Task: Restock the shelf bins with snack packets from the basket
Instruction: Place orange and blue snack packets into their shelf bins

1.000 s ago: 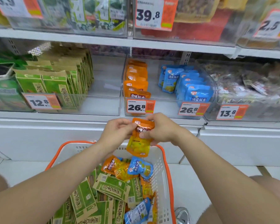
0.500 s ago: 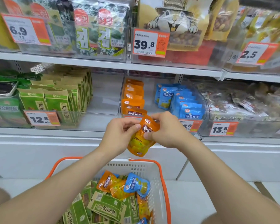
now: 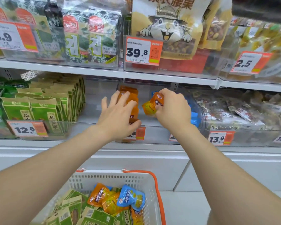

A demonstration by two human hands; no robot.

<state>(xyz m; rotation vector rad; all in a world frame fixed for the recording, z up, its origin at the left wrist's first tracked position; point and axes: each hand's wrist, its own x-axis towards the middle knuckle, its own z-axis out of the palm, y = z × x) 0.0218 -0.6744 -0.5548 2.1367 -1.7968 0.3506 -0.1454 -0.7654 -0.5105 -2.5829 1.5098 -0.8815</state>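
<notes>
My right hand grips an orange snack packet and holds it inside the clear middle shelf bin. My left hand lies with spread fingers against the row of orange packets standing in that bin, thumb near the front packet. Blue packets stand in the same bin's right half, mostly hidden behind my right hand. Below, the white basket with orange handles holds several orange, blue and green packets.
Green and kraft packets fill the bin to the left. A bin of clear-wrapped snacks stands to the right. The upper shelf carries seaweed packs and a nut bag. Price tags line the bin fronts.
Both hands rose from above the basket to the middle bin. My left hand let go of the orange packet and now touches the stocked row; my right hand alone carries the packet.
</notes>
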